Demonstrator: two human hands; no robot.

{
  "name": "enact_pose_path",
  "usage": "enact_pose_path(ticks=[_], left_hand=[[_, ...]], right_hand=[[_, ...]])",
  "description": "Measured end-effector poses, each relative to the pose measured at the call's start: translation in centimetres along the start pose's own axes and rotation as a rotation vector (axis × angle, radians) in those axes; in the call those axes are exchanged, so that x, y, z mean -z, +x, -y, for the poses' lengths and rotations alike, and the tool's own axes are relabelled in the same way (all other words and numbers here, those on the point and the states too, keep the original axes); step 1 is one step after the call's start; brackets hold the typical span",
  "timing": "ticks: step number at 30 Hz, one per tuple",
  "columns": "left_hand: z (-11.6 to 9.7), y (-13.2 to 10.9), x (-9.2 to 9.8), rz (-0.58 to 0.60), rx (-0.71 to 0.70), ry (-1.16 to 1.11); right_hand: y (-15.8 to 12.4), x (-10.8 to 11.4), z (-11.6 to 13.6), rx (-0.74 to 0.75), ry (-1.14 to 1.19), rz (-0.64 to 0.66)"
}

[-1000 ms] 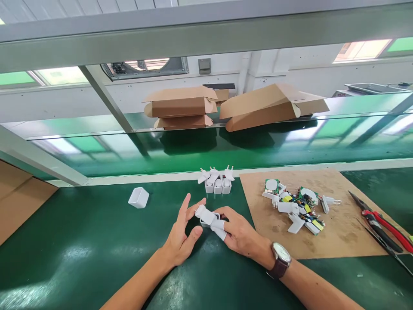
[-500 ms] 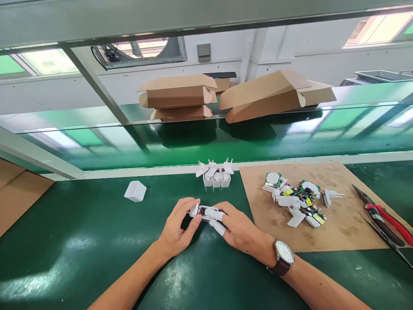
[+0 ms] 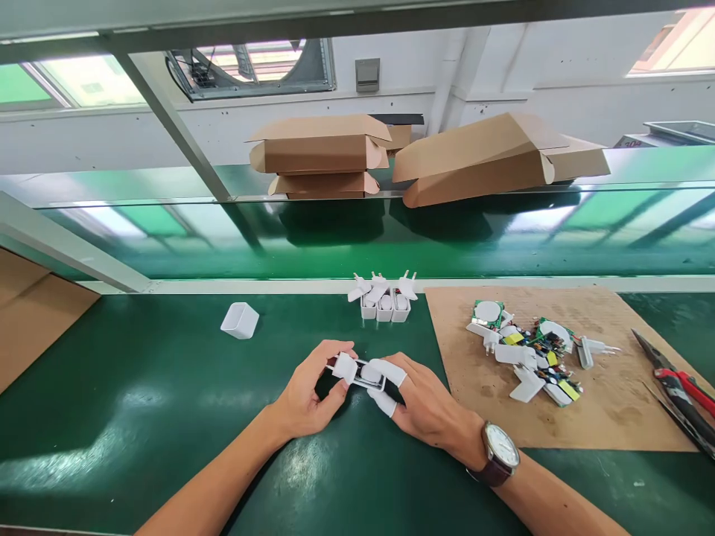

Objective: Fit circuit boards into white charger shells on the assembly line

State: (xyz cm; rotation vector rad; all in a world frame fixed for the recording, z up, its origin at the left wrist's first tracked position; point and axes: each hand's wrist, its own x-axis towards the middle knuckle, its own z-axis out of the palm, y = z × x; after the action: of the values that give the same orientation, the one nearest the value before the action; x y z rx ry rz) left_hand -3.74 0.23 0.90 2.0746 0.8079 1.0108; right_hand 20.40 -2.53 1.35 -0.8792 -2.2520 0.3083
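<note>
Low over the green table, a white plug adapter housing (image 3: 371, 376) lies on its side between my two hands, its open face showing a rounded white part and dark bits inside. My left hand (image 3: 313, 391) grips its left end, thumb and fingers around the white plug piece (image 3: 345, 367). On the right end, my right hand (image 3: 418, 394) holds the housing between thumb and index finger, both in white finger cots. Three similar housings (image 3: 384, 309) with pronged plug pieces on top stand in a row beyond. An upright white housing (image 3: 240, 320) stands apart at the left.
A brown board (image 3: 474, 417) on the right bears a pile of circuit boards and white plug parts (image 3: 528, 353). Long-nose pliers (image 3: 673, 380) with red and black handles and dark tweezers (image 3: 675, 413) lie at its right. Cardboard boxes (image 3: 324, 154) sit on the shelf behind.
The plug piece has tipped toward the housing's opening, and the housing's right end shows more. My right fingers have shifted slightly right along it. The camera view has moved a little.
</note>
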Motion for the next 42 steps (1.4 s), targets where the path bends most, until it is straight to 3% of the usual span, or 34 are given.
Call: enact_pose_path(ticks=[17, 22, 27, 31, 34, 37, 39, 42], left_hand=[[0.4, -0.2, -0.2, -0.028, -0.043, -0.028], [0.3, 0.0, -0.4, -0.052, -0.052, -0.068], [0.7, -0.2, -0.7, -0.098, -0.025, -0.159], [0.8, 0.0, -0.8, -0.054, 0.027, -0.084], [0.6, 0.3, -1.1, -0.047, 0.043, 0.055], [0.1, 0.2, -1.8, -0.137, -0.053, 0.251], [-0.3, 0.0, -2.4, -0.215, -0.150, 0.331], [-0.6, 0.0, -3.3, -0.275, -0.267, 0.333]], right_hand=[[-0.1, -0.3, -0.2, 0.035, 0.009, -0.057], [-0.4, -0.2, 0.0, 0.023, -0.053, 0.021], [-0.7, -0.1, -0.2, 0.025, -0.073, 0.010], [-0.5, -0.7, -0.6, -0.024, 0.019, 0.014], [-0.3, -1.3, -0.6, -0.152, 0.205, -0.039], [-0.1, -1.6, -0.5, -0.454, 0.629, -0.131], [0.2, -1.6, -0.4, -0.658, 0.923, -0.125], [0.5, -1.3, -0.1, -0.848, 1.190, -0.072]])
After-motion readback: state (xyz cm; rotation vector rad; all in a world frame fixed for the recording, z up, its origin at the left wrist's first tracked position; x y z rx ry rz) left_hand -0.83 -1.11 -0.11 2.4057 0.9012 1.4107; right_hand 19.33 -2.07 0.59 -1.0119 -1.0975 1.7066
